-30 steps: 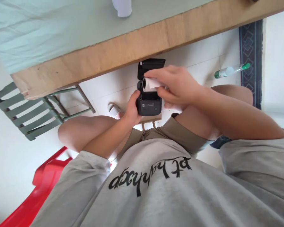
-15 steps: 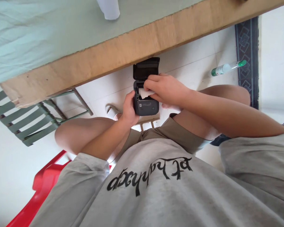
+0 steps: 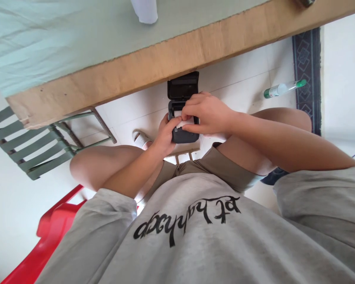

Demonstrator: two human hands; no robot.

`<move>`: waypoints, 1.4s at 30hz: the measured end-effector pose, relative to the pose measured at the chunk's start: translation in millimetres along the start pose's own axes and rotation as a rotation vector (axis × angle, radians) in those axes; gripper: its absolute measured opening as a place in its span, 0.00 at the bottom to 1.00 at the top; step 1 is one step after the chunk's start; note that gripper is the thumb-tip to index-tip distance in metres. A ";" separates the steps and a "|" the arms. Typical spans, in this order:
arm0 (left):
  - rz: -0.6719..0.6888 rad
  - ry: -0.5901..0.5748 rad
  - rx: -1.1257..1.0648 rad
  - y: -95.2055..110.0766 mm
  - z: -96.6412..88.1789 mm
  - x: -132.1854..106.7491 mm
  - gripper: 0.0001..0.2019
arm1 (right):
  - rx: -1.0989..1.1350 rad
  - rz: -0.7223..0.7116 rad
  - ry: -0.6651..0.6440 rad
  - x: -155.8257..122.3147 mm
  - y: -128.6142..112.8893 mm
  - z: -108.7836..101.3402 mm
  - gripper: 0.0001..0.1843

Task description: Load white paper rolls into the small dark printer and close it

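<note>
A small black label printer (image 3: 185, 137) is held over my lap, its lid (image 3: 182, 86) flipped up toward the bench edge. Inside its bay sits a white paper roll (image 3: 178, 114), partly covered by my fingers. My left hand (image 3: 165, 136) grips the printer's left side, its thumb reaching over the top onto the paper. From the right, my right hand (image 3: 205, 114) pinches the paper with its fingertips, thumb low across the printer's front. How far the paper is pulled out is hidden by the fingers.
A wooden bench edge (image 3: 136, 73) with a pale green cloth runs just beyond the printer, carrying a white cylinder (image 3: 146, 11). A bottle (image 3: 279, 90) lies on the tiled floor at right. A green slatted chair (image 3: 32, 146) and red plastic chair (image 3: 55, 225) stand at left.
My left thumb has moved from the printer's side onto the paper. My right thumb has come down toward the printer's front, and the paper lies lower over the bay.
</note>
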State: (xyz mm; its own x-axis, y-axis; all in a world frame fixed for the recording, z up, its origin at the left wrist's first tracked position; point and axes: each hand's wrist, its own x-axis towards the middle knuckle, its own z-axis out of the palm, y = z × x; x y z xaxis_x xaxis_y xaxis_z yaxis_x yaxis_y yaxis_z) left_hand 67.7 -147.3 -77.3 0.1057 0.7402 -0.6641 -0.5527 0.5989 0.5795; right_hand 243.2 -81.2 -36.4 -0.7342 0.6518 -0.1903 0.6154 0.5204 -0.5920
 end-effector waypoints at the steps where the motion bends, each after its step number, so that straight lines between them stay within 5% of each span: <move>1: 0.002 -0.001 0.015 -0.3 -0.9 0.3 0.20 | 0.014 -0.013 0.001 -0.1 0.7 -0.8 0.22; 6: 0.024 -0.016 0.092 -2.3 -3.3 -1.0 0.29 | 0.090 0.131 0.195 -4.7 -5.7 -24.9 0.23; 9: -0.005 -0.085 0.138 -4.3 -5.8 -2.7 0.38 | 0.068 0.348 0.318 -9.4 -7.0 -43.1 0.19; 13: -0.051 -0.191 0.138 -4.8 -9.6 -4.8 0.66 | 0.038 0.745 0.262 -12.1 -3.5 -52.8 0.18; 16: -0.071 -0.256 0.135 -3.5 -9.9 -6.1 0.76 | 0.157 0.744 0.252 -11.0 -0.7 -49.2 0.20; 22: -0.040 -0.324 0.152 -6.3 -10.5 -5.7 0.74 | 0.416 0.670 0.320 -12.9 7.2 -44.0 0.31; 27: -0.006 -0.375 0.133 -7.6 -12.5 -6.7 0.66 | 0.328 0.597 0.090 -14.9 6.2 -42.4 0.29; 31: 0.042 -0.285 0.086 -3.8 -10.7 -7.1 0.51 | 0.310 0.434 -0.174 -11.6 0.7 -34.7 0.47; 35: 0.013 -0.167 0.173 -1.9 -9.0 -5.5 0.40 | 0.297 0.417 -0.210 -7.0 -4.2 -28.4 0.53; 42: -0.011 -0.200 0.199 -0.7 -10.2 -6.0 0.39 | 0.323 0.423 -0.245 -1.7 -3.7 -26.6 0.53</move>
State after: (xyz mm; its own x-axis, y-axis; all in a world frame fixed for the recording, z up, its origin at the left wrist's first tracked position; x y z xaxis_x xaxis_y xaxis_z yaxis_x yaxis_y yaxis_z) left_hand 59.1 -155.3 -78.5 0.2831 0.7669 -0.5760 -0.3794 0.6411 0.6671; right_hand 249.8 -69.6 -13.0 -0.5122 0.5999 -0.6146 0.7788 0.0227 -0.6269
